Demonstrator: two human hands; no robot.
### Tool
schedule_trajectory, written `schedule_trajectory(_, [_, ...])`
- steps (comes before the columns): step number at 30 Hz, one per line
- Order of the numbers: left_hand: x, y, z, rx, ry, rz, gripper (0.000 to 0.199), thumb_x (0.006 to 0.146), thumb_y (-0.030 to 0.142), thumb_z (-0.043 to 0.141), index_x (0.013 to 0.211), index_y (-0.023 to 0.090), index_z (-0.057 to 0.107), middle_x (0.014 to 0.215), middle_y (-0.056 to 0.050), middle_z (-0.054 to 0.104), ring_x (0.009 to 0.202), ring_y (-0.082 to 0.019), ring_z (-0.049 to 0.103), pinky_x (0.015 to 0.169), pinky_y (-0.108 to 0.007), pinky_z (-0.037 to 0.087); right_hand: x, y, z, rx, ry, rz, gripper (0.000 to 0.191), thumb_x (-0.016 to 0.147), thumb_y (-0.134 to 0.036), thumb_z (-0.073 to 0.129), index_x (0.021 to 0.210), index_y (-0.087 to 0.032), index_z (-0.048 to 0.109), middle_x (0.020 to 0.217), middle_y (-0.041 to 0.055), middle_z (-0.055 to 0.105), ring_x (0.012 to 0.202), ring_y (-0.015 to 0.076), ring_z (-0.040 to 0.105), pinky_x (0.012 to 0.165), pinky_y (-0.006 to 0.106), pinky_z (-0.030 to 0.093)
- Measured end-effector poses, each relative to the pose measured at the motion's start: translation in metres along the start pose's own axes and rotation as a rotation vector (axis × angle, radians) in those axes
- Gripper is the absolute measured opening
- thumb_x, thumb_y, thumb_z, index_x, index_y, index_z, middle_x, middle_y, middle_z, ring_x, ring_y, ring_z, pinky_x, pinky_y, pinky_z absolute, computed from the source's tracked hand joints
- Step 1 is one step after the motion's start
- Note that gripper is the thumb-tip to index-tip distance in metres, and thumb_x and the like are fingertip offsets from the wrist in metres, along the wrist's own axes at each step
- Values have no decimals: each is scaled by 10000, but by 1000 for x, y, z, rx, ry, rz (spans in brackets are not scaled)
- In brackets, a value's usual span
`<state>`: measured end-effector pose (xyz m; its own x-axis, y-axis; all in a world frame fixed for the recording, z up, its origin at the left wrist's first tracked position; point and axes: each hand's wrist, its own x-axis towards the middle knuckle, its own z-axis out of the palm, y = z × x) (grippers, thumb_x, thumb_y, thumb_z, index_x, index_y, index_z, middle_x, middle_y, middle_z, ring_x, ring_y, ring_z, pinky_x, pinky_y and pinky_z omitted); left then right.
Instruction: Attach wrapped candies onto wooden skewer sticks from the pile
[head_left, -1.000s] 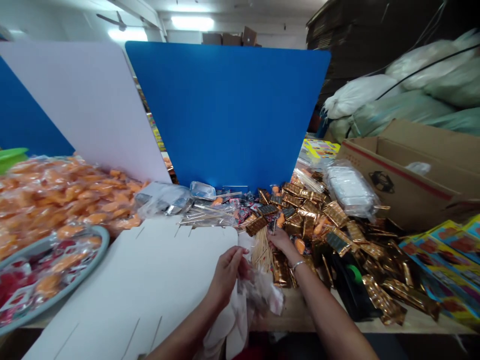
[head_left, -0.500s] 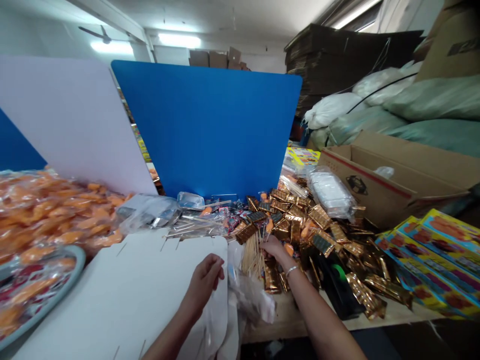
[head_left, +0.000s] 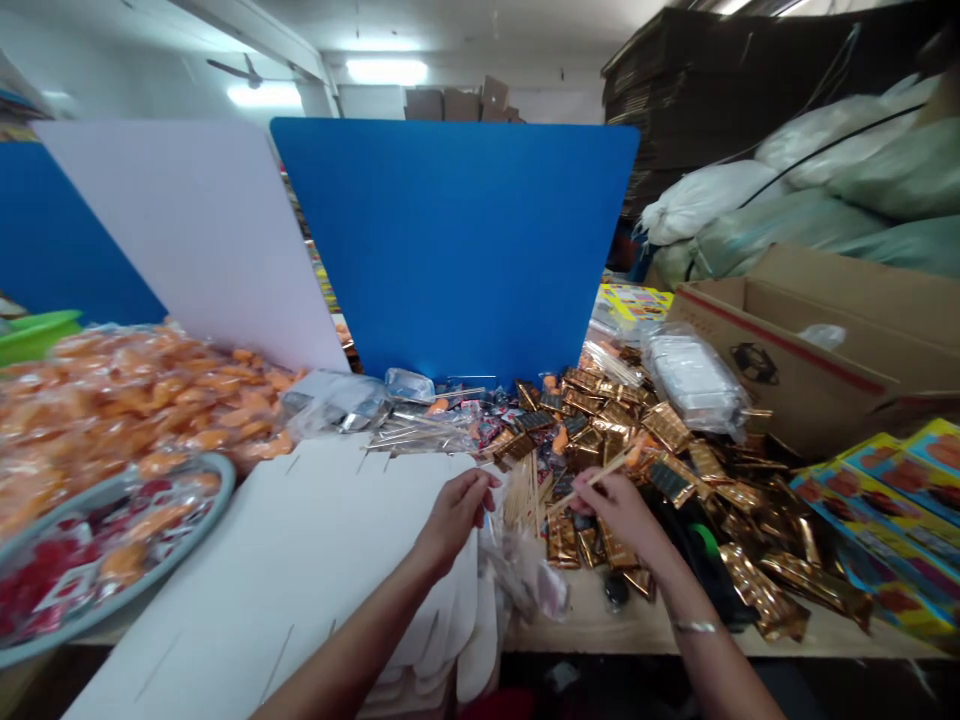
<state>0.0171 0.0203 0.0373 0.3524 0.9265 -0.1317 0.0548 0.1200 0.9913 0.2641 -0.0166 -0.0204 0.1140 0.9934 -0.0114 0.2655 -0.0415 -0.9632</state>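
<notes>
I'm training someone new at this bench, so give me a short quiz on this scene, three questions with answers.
1. What is the right hand holding?
2. True or false: the sticks stand between the right hand and the left hand.
3. What colour is the board behind the gold packets? A red, B blue, C green.

Key: 1. A wooden stick. 2. True. 3. B.
</notes>
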Motion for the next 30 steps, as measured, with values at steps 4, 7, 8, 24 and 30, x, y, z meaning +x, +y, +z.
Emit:
schedule_trajectory(4, [-1,7,-5,-320,-118,-108,348,799,477,607,899,144,604,621,31,526,437,-42,348,423,-178,205,-18,-11,6,-141,131,-131,272,796,-443,583,779,-174,628,680,55,657,633,207,628,614,316,498])
schedule_trajectory(7, [-4,13,-9,-554,-242,-197,305,797,441,640,926,170,592,633,37,521,422,-38,354,402,-180,177,-24,-43,10,208,235,-168,279,832,-441,588,925,-178,588,784,68,681,690,204,658,645,324,536])
schedule_trajectory(8, [-5,14,-9,-588,-268,-207,289,799,430,643,926,174,592,632,38,518,418,-37,355,398,-182,173,-26,-58,10,322,246,-193,267,839,-429,596,941,-183,582,810,63,682,705,196,664,657,319,545])
schedule_trajectory(24, [-29,32,7,168,83,378,293,867,373,526,961,152,694,679,-11,584,589,-111,497,578,-223,416,-51,-119,-5,310,300,-289,191,846,-380,623,881,-192,627,776,43,693,676,161,674,609,245,558])
schedule_trajectory(30, [-27,31,12,179,115,357,266,849,355,546,947,166,705,705,-21,611,614,-132,525,596,-237,437,-45,-112,-5,381,345,-221,275,773,-424,688,893,-180,641,678,37,677,602,173,658,509,247,535])
